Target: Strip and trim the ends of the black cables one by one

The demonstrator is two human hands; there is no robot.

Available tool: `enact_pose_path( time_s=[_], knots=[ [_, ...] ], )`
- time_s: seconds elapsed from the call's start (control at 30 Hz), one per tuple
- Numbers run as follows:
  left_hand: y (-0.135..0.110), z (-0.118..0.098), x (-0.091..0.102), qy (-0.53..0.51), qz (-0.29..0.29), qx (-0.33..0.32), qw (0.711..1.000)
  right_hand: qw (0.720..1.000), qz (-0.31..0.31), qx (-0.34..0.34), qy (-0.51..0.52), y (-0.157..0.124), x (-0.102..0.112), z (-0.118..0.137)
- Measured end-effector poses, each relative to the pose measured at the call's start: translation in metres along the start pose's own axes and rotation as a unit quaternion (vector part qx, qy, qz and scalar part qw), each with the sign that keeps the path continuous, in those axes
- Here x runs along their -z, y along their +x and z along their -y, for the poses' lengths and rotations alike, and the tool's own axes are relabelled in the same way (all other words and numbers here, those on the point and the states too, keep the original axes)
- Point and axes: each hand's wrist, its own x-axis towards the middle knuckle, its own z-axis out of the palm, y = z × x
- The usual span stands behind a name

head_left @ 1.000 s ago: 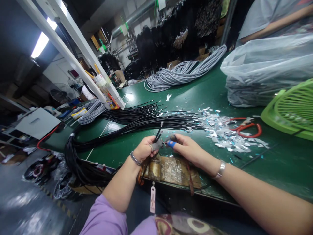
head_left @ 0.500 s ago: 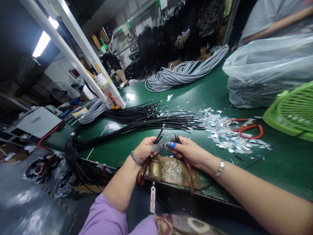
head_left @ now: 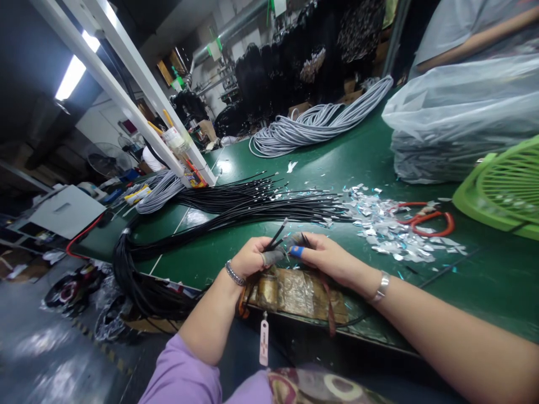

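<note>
My left hand [head_left: 255, 255] is closed around a few short black cable ends [head_left: 277, 235], which stick up past the thumb. Facing it, my right hand [head_left: 322, 255] is pinched close to the cable tips, with blue tape round one digit and grey coverings on other fingertips. Out of its grip pokes a dark pointed tool [head_left: 305, 240], mostly hidden by the fingers. Fine strands show between the two hands, too small to make out well. Below them, at the table edge, lies a tape-wrapped board [head_left: 301, 292] with a brass-coloured cylinder [head_left: 268, 293].
A long bundle of black cables [head_left: 236, 209] lies across the green table [head_left: 236, 252]. Foil scraps [head_left: 379, 224], red-handled scissors [head_left: 435, 223], a green basket [head_left: 501, 191] and a plastic-covered pile [head_left: 458, 123] are at right. Grey cable coils [head_left: 315, 126] lie behind; a person's arm [head_left: 484, 45] is beyond.
The cable ends in my left hand have tilted slightly to the right. My hands have drawn a little closer together, and the right fingers have shifted at the cable tips.
</note>
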Motion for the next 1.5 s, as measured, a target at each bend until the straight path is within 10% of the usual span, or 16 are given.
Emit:
enact_pose_path(
  time_s=[0.73, 1.07, 1.5],
  knots=[
    [-0.001, 0.002, 0.003, 0.012, 0.006, -0.005, 1.0, 0.992, 0.043, -0.084, 0.084, -0.001, -0.001, -0.005],
    [0.0, 0.003, 0.003, 0.012, -0.007, 0.005, 1.0, 0.981, -0.014, 0.121, -0.15, -0.001, -0.001, -0.003],
    [0.0, 0.001, 0.002, -0.015, -0.012, 0.016, 1.0, 0.936, -0.072, 0.218, -0.267, -0.013, -0.006, 0.003]
  ],
)
